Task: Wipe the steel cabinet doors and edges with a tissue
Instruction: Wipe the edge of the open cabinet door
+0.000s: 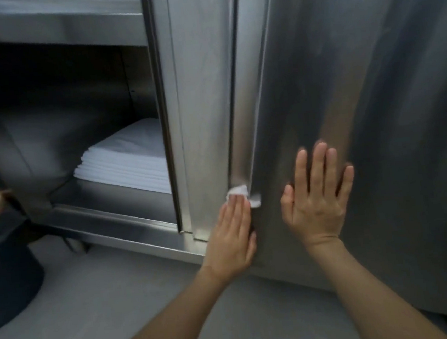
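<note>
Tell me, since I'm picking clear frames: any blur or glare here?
Head view: dim overall; the right hand shows slight motion blur at the fingertips; soft glare streaks on the steel door; the cabinet edges bow from the wide-angle lens; the tissue looks sharp.

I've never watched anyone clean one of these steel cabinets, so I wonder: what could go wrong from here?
1. The left hand presses a small tissue against the door edge, with fingers right by the gap between panels; they might get pinched or scraped.
2. The right hand lies flat and bare on the steel door, which could leave fresh fingerprints.
3. The tissue is crumpled and may tear on the edge.
</note>
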